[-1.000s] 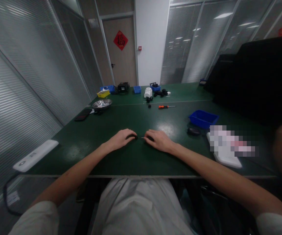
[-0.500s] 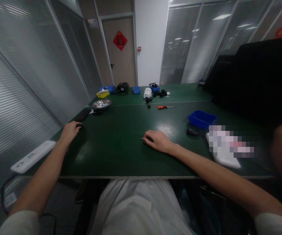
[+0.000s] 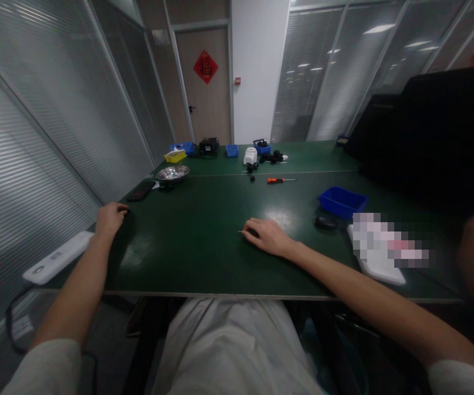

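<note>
My right hand (image 3: 266, 236) rests on the green table (image 3: 187, 247) near its middle, fingers curled together round something thin and small whose tip sticks out to the left; I cannot make out what it is. At the left edge of the table is my left hand (image 3: 112, 218), its fingers bent and pointing right; whether it holds anything is hidden. Beyond my left hand lies a dark phone (image 3: 141, 191). A metal bowl (image 3: 173, 174) stands behind the phone. An orange and black screwdriver (image 3: 276, 180) lies farther back, beyond my right hand.
A blue tray (image 3: 343, 202), a black mouse (image 3: 325, 222) and a white object (image 3: 379, 263) are on the right. A white power strip (image 3: 58, 258) lies at the left edge. Small bins, a white device (image 3: 250, 156) and black parts stand at the back.
My left hand has moved a little to the left and away from the dark phone. My right hand has stayed in place. The view has shifted slightly.
</note>
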Tool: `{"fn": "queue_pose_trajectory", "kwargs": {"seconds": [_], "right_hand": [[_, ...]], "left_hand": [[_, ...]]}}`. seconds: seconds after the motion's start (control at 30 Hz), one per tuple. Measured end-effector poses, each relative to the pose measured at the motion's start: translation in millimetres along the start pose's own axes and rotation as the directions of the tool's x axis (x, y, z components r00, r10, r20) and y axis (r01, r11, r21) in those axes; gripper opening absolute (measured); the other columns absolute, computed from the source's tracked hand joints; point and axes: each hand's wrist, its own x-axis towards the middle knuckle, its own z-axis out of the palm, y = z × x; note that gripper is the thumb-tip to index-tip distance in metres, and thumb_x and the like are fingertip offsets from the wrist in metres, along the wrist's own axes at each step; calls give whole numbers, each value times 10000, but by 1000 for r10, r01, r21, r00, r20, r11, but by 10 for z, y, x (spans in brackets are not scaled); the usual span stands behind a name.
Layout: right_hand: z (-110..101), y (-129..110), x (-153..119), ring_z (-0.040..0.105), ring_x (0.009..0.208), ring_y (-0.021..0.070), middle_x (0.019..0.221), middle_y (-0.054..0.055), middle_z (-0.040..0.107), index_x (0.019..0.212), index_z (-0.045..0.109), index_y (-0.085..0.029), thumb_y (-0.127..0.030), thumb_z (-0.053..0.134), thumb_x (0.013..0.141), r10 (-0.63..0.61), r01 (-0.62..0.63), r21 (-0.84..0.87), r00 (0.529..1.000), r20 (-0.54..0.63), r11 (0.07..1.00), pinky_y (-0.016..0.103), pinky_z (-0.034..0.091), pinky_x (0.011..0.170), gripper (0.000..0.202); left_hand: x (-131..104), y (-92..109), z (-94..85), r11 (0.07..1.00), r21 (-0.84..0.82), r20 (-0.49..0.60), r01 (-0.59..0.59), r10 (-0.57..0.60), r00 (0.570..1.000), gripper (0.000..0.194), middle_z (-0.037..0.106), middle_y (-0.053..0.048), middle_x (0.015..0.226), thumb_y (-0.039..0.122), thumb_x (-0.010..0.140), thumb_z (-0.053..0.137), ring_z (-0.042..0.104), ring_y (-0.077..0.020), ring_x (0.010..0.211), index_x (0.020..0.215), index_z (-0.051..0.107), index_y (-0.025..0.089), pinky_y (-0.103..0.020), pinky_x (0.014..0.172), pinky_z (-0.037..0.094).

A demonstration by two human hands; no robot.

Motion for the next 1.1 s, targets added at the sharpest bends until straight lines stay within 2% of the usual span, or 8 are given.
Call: {"fn": "queue_pose_trajectory", "kwargs": {"seconds": [0.27, 0.43, 0.77, 1.1], "right_hand": [[21, 16, 5, 620, 823, 160, 1005, 39, 687, 1055, 647, -221, -402, 482, 1042, -2, 2, -8, 1000, -11, 1000, 272, 375, 704, 246], [24, 23, 10, 628, 844, 165, 1001, 44, 688, 1049, 650, -220, -392, 488, 1041, -1, 1, -11, 1000, -10, 1000, 270, 377, 712, 236], [20, 20, 12, 627, 829, 163, 1009, 39, 692, 1058, 650, -224, -405, 475, 1045, -8, 8, -19, 1000, -8, 1000, 270, 367, 690, 252], [23, 23, 13, 625, 827, 162, 1013, 40, 695, 1052, 651, -225, -395, 479, 1043, -11, 11, -9, 1000, -16, 1000, 270, 367, 692, 242]], "left_hand": [[-14, -5, 26, 997, 70, -6, -32, 32, 999, 337, 712, -129, 1149, 181, 922, 608, 587, -233, 1057, 1209, 725, 50, -288, 954, 410], [-18, 36, 33, 991, 117, 1, -62, 63, 998, 340, 701, -129, 1130, 150, 912, 594, 591, -219, 1022, 1208, 728, 52, -263, 919, 412], [-31, 97, 24, 989, 149, 2, -11, 11, 1000, 316, 691, -133, 1114, 182, 922, 584, 582, -207, 961, 1165, 734, 47, -257, 856, 423], [-71, 136, -15, 987, 159, 3, -9, 9, 1000, 325, 666, -159, 1115, 179, 937, 556, 585, -235, 1000, 1165, 731, 25, -288, 902, 415]]}}
